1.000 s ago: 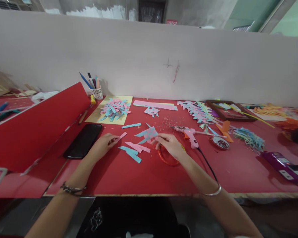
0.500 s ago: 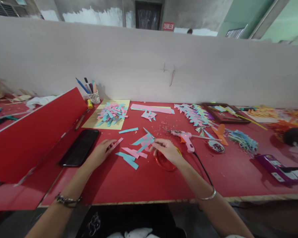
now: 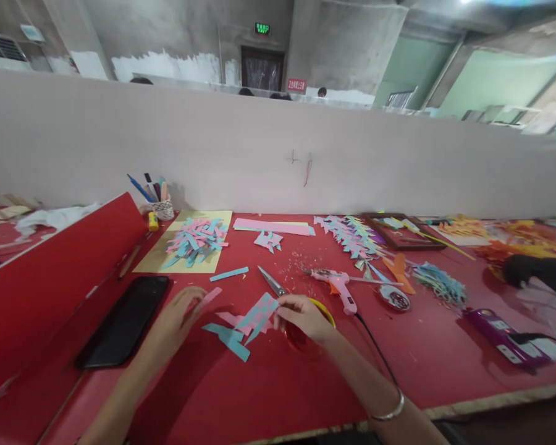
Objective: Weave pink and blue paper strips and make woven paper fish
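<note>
My left hand [image 3: 188,310] is closed, a pink paper strip [image 3: 212,296] pinched at its fingertips. In my right hand [image 3: 302,317] the fingers grip the edge of a woven piece of blue and pink paper strips [image 3: 261,311], tilted above the table. Scissors [image 3: 272,282] lie just beyond that hand, blades pointing away; my hand covers part of their handles. Under and beside the woven piece are loose blue strips [image 3: 231,341] and pink strips [image 3: 228,318]. A single blue strip [image 3: 229,274] lies farther off.
A heap of cut strips [image 3: 197,240] lies on yellow paper. Right of my hand are a pink glue gun [image 3: 338,285] with its cord, and a purple power strip [image 3: 503,340]. A black phone [image 3: 125,321] and a raised red board [image 3: 60,290] stand left. A white partition [image 3: 222,148] closes the back.
The view has tipped upward. My right hand has the woven piece turned at a steeper slant, nearer me and away from the scissors. The left hand still holds the pink strip.
</note>
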Demonstrator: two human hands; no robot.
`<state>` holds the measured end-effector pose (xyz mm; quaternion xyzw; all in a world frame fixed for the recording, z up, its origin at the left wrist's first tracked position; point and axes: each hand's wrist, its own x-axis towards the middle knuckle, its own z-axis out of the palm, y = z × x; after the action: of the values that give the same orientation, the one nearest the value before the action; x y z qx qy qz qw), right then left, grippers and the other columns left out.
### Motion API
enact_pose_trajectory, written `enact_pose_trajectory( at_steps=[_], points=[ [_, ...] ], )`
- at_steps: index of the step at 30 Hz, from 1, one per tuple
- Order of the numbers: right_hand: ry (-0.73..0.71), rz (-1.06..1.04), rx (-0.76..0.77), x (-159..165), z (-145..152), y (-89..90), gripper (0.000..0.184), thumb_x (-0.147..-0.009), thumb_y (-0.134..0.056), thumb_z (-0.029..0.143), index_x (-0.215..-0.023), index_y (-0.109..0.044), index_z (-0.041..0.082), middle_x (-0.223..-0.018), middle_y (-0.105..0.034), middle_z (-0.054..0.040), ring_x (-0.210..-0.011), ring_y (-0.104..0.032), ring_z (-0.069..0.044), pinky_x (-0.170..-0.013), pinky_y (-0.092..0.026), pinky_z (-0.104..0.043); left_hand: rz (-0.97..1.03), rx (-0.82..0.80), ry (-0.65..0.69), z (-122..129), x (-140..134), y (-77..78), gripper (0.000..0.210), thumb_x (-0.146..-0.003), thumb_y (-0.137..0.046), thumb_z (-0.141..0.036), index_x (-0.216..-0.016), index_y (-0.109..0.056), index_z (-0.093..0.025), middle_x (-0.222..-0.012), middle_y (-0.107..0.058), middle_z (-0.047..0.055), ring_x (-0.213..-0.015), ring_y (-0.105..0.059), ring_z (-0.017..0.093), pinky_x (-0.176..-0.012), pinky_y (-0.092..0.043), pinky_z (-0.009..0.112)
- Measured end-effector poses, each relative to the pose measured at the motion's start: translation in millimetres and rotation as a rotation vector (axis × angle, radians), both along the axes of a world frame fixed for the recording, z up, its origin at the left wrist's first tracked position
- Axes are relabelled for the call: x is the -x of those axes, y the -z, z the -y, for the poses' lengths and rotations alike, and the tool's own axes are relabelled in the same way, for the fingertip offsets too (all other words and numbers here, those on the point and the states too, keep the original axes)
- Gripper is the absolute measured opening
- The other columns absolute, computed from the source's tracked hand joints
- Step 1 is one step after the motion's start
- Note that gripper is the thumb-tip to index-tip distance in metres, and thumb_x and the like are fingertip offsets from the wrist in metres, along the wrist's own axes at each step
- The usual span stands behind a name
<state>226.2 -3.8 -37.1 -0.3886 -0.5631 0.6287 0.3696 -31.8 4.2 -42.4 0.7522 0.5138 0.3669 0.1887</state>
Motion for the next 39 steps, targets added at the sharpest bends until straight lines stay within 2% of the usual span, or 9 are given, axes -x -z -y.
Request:
enact_pose_trajectory(
  at_steps=[2, 5, 8, 10, 15, 23, 31, 35, 39],
  points=[
    [0.008, -0.108, 0.026, -1, 0, 2.6, 0.033, -0.062, -0.065, 0.049, -0.062, -0.058, 0.017, -0.051, -0.058, 0.0025, -0.043, -0.049, -0.006, -0.049, -0.04, -0.02, 0.0, -0.012, 0.054, 1, -2, -5.5, 0.025, -0.081, -0.035, -0.038, -0.078, -0.051, -0.02, -0.08, -0.06, 0.006, -0.075, -0.058, 0.019, -0.069, -0.046, 0.029],
    [0.036, -0.287, 0.064, -4, -2, 7.4, 0.031, -0.059, -0.07, 0.046, -0.062, -0.059, 0.017, -0.049, -0.057, 0.0028, -0.042, -0.048, -0.006, -0.045, -0.038, -0.019, -0.132, 0.035, 0.278, 3, -11, -1.8, 0.023, -0.082, -0.034, -0.029, -0.082, -0.054, -0.019, -0.087, -0.061, 0.008, -0.081, -0.058, 0.019, -0.072, -0.046, 0.03],
    [0.054, -0.4, 0.084, -7, -6, 12.0, 0.027, -0.058, -0.072, 0.042, -0.063, -0.06, 0.018, -0.047, -0.056, 0.0032, -0.041, -0.048, -0.006, -0.042, -0.037, -0.018, -0.314, 0.052, 0.477, 6, -22, 8.9, 0.037, -0.072, -0.055, -0.033, -0.106, -0.052, -0.018, -0.112, -0.054, 0.012, -0.105, -0.048, 0.025, -0.086, -0.04, 0.037],
    [0.047, -0.422, 0.077, -8, -7, 14.6, 0.026, -0.059, -0.072, 0.04, -0.063, -0.061, 0.018, -0.046, -0.056, 0.0032, -0.04, -0.047, -0.006, -0.043, -0.037, -0.017, -0.377, 0.075, 0.486, 7, -28, 13.2, 0.044, -0.07, -0.06, -0.032, -0.111, -0.049, -0.019, -0.113, -0.053, 0.01, -0.106, -0.047, 0.024, -0.087, -0.04, 0.036],
    [0.0, -0.316, 0.024, -5, -5, 10.7, 0.027, -0.063, -0.069, 0.042, -0.063, -0.061, 0.016, -0.046, -0.055, 0.0027, -0.041, -0.047, -0.005, -0.045, -0.038, -0.017, -0.497, 0.11, 0.441, 5, -41, 12.7, 0.007, -0.079, -0.052, -0.023, -0.081, -0.055, -0.017, -0.082, -0.058, 0.003, -0.077, -0.053, 0.016, -0.067, -0.041, 0.025],
    [-0.048, -0.135, -0.132, 18, 2, -23.0, 0.027, -0.07, -0.062, 0.043, -0.064, -0.061, 0.016, -0.048, -0.055, 0.0014, -0.043, -0.048, -0.008, -0.047, -0.041, -0.021, -0.747, -0.049, 0.402, 6, -49, 14.7, 0.017, -0.085, -0.041, -0.011, -0.078, -0.055, -0.016, -0.074, -0.057, 0.002, -0.069, -0.053, 0.015, -0.061, -0.037, 0.024],
    [0.193, -0.432, -0.042, 15, -8, -7.1, 0.019, -0.059, -0.073, 0.038, -0.062, -0.065, 0.021, -0.044, -0.053, 0.0038, -0.04, -0.043, -0.006, -0.045, -0.035, -0.019, -0.659, 0.075, 0.384, 20, -39, 12.8, 0.025, -0.079, -0.053, -0.036, -0.092, -0.054, -0.016, -0.086, -0.059, 0.004, -0.08, -0.057, 0.019, -0.068, -0.041, 0.027],
    [0.2, -0.459, 0.01, 15, -10, -3.7, 0.019, -0.057, -0.074, 0.037, -0.061, -0.065, 0.021, -0.045, -0.054, 0.0033, -0.041, -0.044, -0.006, -0.044, -0.034, -0.019, -0.622, 0.062, 0.452, 23, -40, 13.5, 0.008, -0.08, -0.053, -0.024, -0.082, -0.056, -0.017, -0.081, -0.06, 0.002, -0.074, -0.058, 0.016, -0.063, -0.04, 0.023],
    [0.166, -0.452, 0.015, 16, -10, -3.1, 0.019, -0.059, -0.073, 0.037, -0.06, -0.065, 0.02, -0.045, -0.054, 0.0032, -0.041, -0.045, -0.006, -0.045, -0.034, -0.02, -0.715, 0.073, 0.489, 27, -44, 11.2, 0.014, -0.083, -0.042, -0.014, -0.078, -0.055, -0.016, -0.078, -0.062, 0.003, -0.07, -0.058, 0.015, -0.059, -0.039, 0.023]
  ],
)
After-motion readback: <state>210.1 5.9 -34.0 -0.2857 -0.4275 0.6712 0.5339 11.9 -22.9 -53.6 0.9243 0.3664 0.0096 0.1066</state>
